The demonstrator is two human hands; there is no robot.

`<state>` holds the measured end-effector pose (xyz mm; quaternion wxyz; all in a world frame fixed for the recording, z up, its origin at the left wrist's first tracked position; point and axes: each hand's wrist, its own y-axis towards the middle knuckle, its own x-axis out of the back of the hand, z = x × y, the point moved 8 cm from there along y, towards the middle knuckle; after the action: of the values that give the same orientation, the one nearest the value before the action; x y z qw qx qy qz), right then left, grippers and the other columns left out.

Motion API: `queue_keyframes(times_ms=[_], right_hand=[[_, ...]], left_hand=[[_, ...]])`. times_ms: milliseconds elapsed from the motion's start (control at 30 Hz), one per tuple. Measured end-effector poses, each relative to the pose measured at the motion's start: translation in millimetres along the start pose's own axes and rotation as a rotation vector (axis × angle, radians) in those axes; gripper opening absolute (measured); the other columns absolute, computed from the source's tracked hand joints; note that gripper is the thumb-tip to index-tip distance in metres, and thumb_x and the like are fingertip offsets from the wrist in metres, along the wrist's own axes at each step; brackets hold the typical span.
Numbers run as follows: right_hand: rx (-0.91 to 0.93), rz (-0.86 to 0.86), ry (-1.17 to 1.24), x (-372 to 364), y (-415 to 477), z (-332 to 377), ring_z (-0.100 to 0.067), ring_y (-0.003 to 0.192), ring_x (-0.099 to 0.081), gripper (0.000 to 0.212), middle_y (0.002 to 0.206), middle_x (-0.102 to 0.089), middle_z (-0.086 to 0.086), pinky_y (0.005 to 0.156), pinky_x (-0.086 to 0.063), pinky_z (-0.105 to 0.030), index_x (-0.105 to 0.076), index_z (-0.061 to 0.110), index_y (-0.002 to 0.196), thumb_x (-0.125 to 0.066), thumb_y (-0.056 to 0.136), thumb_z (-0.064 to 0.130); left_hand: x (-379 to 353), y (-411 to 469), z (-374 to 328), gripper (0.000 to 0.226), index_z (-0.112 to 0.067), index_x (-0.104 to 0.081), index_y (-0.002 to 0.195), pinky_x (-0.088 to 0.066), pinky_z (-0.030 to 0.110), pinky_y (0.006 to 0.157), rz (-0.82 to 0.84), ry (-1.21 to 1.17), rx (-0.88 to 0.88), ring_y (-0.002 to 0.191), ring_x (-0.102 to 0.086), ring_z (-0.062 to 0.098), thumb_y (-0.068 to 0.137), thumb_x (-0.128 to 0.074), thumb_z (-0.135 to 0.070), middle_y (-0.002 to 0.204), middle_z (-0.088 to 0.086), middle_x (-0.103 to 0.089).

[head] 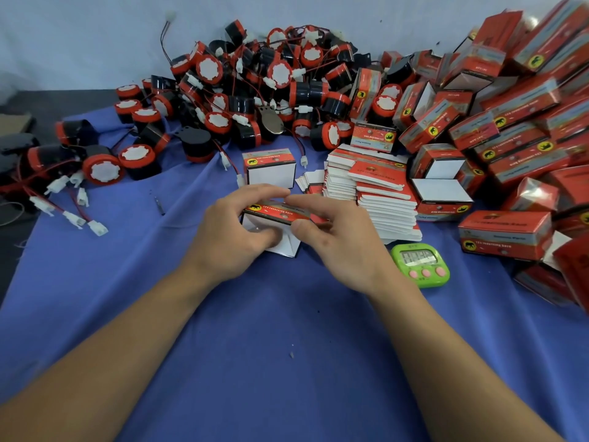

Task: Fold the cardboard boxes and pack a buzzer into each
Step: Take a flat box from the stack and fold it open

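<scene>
A red cardboard box [276,212], partly folded with white flaps showing below, is held between both hands over the blue cloth. My left hand [232,231] grips its left end, thumb under the white flap. Its right end is pinched by my right hand [334,237]. Just behind stands a folded box [270,169] with its white inside facing me. A stack of flat unfolded boxes [373,196] lies right of the hands. A big heap of black-and-red buzzers [242,90] with red wires and white plugs fills the back.
A green timer [420,264] with pink buttons sits by my right wrist. Several folded red boxes [510,122] pile up at the right. Loose buzzers [102,169] and plugs lie at the left. The blue cloth [287,362] covers the table; its left edge drops off.
</scene>
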<state>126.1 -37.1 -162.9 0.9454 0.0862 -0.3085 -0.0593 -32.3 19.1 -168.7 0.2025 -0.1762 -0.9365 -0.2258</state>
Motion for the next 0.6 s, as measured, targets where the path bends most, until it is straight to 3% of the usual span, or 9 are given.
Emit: queue_keyframes(times_ms=[133, 367, 500, 600], right_hand=[[0.001, 0.0, 0.005, -5.0, 1.1, 0.2, -0.005, 0.107, -0.065, 0.037, 0.125, -0.07, 0.014, 0.097, -0.054, -0.032, -0.065, 0.032, 0.137, -0.062, 0.1, 0.028], [0.03, -0.004, -0.002, -9.7, 2.7, 2.3, -0.002, 0.102, -0.063, 0.034, 0.126, -0.068, 0.018, 0.089, -0.049, -0.016, -0.067, 0.032, 0.134, -0.06, 0.101, 0.027], [0.032, -0.038, 0.009, -12.6, 2.1, -0.2, 0.004, 0.1, -0.062, 0.032, 0.114, -0.069, 0.023, 0.08, -0.045, -0.005, -0.068, 0.034, 0.13, -0.062, 0.1, 0.03], [-0.003, -0.144, 0.113, -6.8, 4.0, -2.3, 0.001, 0.096, -0.065, 0.029, 0.103, -0.072, 0.021, 0.085, -0.049, -0.016, -0.072, 0.03, 0.126, -0.063, 0.098, 0.027]], left_hand=[[1.0, -0.1, 4.0, 0.054, -0.036, -0.072, 0.121, -0.051, 0.015, 0.091, -0.058, 0.032, 0.03, 0.108, -0.068, -0.001, 0.077, -0.086, -0.007, 0.117, -0.019, -0.071], [1.7, -2.2, 3.7, 0.056, -0.029, -0.069, 0.129, -0.045, 0.006, 0.088, -0.114, 0.132, 0.034, 0.108, -0.065, -0.003, 0.078, -0.087, -0.013, 0.119, -0.018, -0.069], [3.4, -1.5, 3.1, 0.078, -0.036, -0.053, 0.146, -0.046, 0.007, 0.093, -0.101, 0.139, 0.021, 0.118, -0.061, -0.006, 0.077, -0.085, -0.018, 0.134, -0.02, -0.063], [5.3, 0.9, 2.1, 0.102, -0.036, -0.033, 0.159, -0.043, 0.014, 0.106, -0.075, 0.007, -0.013, 0.137, -0.047, -0.005, 0.07, -0.079, -0.019, 0.152, -0.021, -0.049]])
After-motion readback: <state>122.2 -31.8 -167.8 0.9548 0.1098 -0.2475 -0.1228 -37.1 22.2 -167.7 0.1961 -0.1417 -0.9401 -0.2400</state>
